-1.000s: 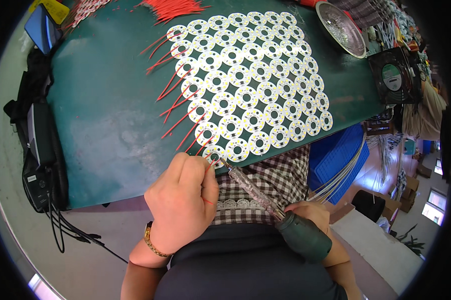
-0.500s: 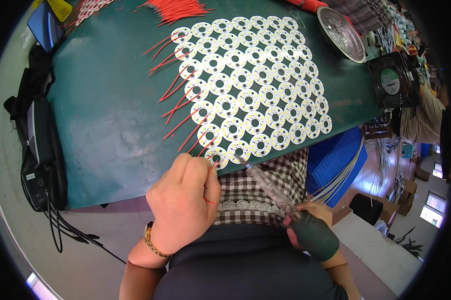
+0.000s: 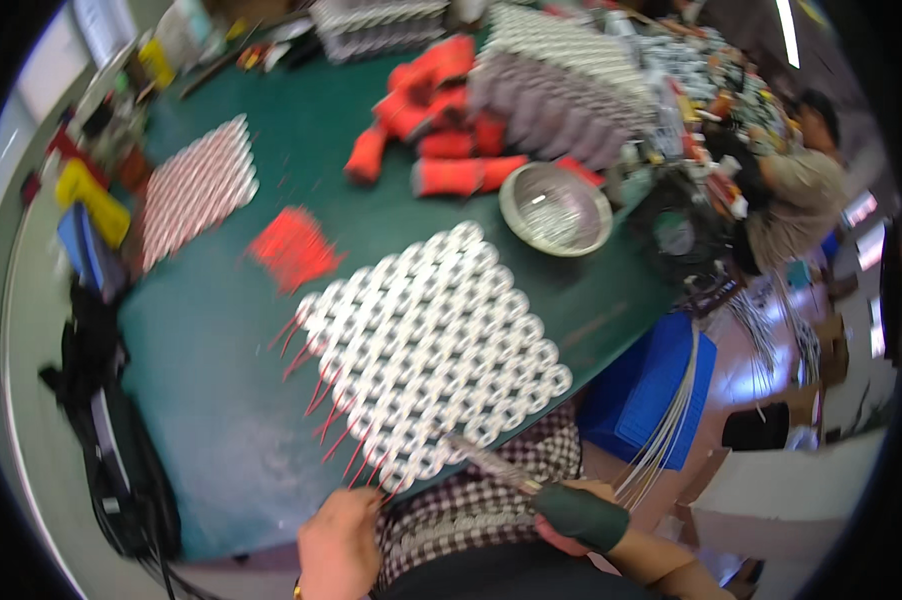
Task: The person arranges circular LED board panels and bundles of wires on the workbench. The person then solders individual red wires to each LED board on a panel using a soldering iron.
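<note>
A panel of joined white ring-shaped circuit boards (image 3: 441, 340) lies at the table's near side, with thin red wires (image 3: 323, 385) along its left edge. My left hand (image 3: 339, 545) is closed in a pinch at the panel's near left corner, by the ends of the red wires; motion blur softens its fingertips. In my right hand (image 3: 586, 515), partly covered in dark green, is a soldering iron (image 3: 496, 465) with a wrapped grey shaft. Its tip is over the panel's near edge; whether it touches is unclear.
A bundle of red wires (image 3: 296, 248) lies beyond the panel, near a second panel (image 3: 201, 190). A metal bowl (image 3: 556, 210), red rolls (image 3: 426, 100) and stacked boards (image 3: 561, 90) sit farther back. A blue bin (image 3: 646, 390) stands right of the table; a person (image 3: 801, 200) is beyond.
The view has swung upward and blurred, so the panel and my hands appear lower and more of the table's far side shows. Both hands keep their grips.
</note>
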Tool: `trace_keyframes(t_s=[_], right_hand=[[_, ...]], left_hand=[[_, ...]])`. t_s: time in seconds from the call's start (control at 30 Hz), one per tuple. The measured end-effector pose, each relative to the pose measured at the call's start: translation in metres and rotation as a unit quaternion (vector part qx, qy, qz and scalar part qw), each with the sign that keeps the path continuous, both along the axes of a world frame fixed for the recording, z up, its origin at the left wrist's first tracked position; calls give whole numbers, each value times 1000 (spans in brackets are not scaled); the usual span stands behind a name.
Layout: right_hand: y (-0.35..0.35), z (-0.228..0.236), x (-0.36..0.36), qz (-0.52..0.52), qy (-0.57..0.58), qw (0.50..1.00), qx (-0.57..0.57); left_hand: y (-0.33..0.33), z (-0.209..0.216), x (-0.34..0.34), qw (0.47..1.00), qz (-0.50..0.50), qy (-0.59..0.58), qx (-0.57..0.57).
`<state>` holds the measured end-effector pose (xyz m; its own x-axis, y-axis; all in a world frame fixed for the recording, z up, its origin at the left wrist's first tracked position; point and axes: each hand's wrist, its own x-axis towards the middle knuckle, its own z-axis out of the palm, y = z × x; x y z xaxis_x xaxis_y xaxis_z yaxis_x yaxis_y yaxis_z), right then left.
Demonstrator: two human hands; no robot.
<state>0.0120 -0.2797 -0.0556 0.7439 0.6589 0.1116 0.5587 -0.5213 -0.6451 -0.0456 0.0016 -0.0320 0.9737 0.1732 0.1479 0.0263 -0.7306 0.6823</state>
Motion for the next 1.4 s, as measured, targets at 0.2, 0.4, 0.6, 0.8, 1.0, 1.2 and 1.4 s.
trace_keyframes(t_s=[0.2,0.4,0.6,0.8,1.0,1.2,1.4], right_hand=[[-3,-85,-8,-20,97,981,169],[11,-3,17,-108,81,936,325],[3,-24,32,-132,143,894,404],[-13,-47,46,-156,128,886,416],[-27,-59,47,-236,400,757,460],[-39,-50,77,-181,197,855,445],[-43,-69,89,-164,-25,931,325]], left_hand=[[26,31,5,965,223,36,-132],[59,26,31,975,201,-89,-44],[45,44,74,976,188,-112,15],[45,15,87,977,202,-61,-11],[27,14,96,962,228,-42,143],[49,-17,89,933,220,-110,262],[42,-4,98,944,226,-63,231]])
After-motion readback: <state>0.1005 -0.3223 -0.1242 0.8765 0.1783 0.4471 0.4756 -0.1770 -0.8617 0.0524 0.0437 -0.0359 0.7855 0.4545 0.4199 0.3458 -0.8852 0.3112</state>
